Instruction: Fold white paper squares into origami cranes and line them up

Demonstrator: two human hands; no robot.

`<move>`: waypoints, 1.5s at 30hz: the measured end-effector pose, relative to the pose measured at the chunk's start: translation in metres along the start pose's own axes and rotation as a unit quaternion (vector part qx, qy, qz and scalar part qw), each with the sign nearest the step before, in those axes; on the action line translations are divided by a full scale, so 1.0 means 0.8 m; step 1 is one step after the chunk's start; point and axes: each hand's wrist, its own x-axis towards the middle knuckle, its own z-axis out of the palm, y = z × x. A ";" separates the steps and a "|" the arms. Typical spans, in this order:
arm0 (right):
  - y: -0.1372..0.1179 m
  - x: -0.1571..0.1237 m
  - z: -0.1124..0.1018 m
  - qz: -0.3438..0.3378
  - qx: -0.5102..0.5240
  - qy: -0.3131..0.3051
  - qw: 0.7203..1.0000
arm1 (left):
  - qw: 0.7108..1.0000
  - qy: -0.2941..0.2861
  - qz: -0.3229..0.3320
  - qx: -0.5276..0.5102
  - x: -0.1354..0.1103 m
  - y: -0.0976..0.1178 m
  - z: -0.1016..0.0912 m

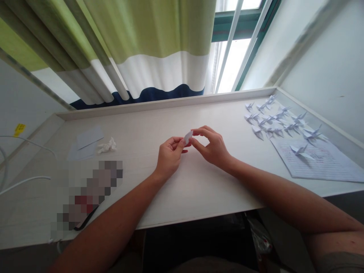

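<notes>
Above surface [193, 189], left hand [170, 155] pinching paper [187, 137]; right hand [212, 146] touching its edge, cannot tell if clamping. Best holding pinch steady, aligning edges, pressing lightly.

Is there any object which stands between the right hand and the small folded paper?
Nothing visible does. The right hand has its fingertips at the folded paper, held by the left hand. The paper cranes stand apart, off to the right.

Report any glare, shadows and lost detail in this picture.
Head view: glare washes out the window; soft shadows lie under the paper cranes; pixelation hides an item at left; the small folded paper in the hands shows little crease detail.
</notes>
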 end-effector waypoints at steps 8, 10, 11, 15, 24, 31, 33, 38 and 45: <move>0.001 -0.003 0.004 -0.061 -0.094 0.022 0.993 | 1.000 0.025 0.004 0.017 -0.003 0.001 0.002; 0.001 -0.004 0.005 -0.074 -0.106 0.016 0.991 | 0.999 0.029 0.002 0.017 -0.003 0.001 0.002; 0.001 -0.004 0.005 -0.081 -0.109 0.013 0.991 | 0.999 0.031 0.001 0.017 -0.003 0.002 0.002; -0.006 -0.003 0.005 -0.092 -0.099 0.009 0.991 | 0.999 0.035 0.001 0.019 -0.004 0.001 0.002; -0.005 0.000 0.000 0.016 -0.025 0.052 0.998 | 0.996 0.025 0.059 0.056 -0.010 0.000 0.006; -0.006 -0.001 -0.001 -0.049 -0.063 0.054 0.995 | 0.997 0.012 0.059 0.056 -0.009 0.001 0.004; -0.011 -0.003 -0.001 -0.088 -0.081 0.048 0.992 | 0.997 0.013 0.060 0.055 -0.010 0.004 0.005; -0.017 -0.007 0.000 -0.179 -0.160 -0.004 0.971 | 0.998 0.035 0.051 0.010 -0.009 0.006 0.008; -0.007 -0.005 -0.002 -0.289 -0.218 0.004 0.932 | 0.994 0.024 0.016 -0.103 -0.006 0.012 0.007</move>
